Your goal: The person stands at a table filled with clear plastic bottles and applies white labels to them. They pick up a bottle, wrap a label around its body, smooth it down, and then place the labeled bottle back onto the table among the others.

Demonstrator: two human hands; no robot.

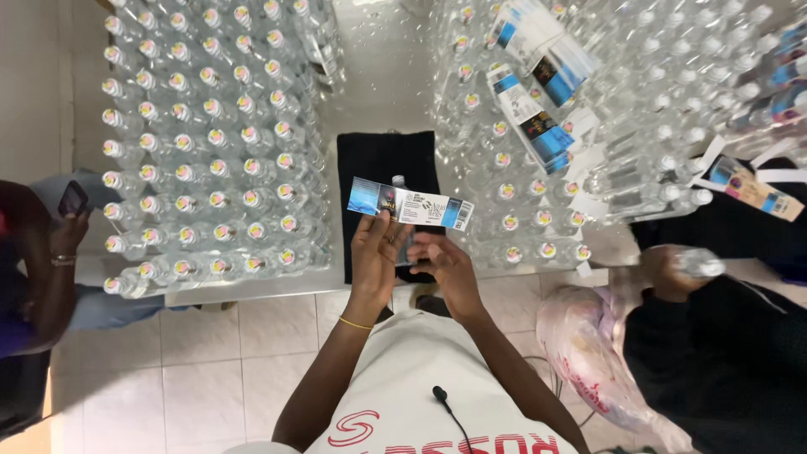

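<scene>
My left hand (374, 256) pinches a long paper label (410, 204), blue at both ends and white in the middle, holding it flat and level. Behind the label stands a clear plastic bottle (403, 244) with a white cap, mostly hidden. My right hand (445, 262) grips that bottle low on its side, just under the label. Both hands hover over a black cloth (370, 168) on the white table (252, 290).
Several capped clear bottles (210, 151) fill the table at left, and several more (521, 185) at right with loose labels (538, 126) lying on them. A person at left holds a phone (71, 200). Another person's hand (672, 271) at right grips a bottle beside a plastic bag (588, 353).
</scene>
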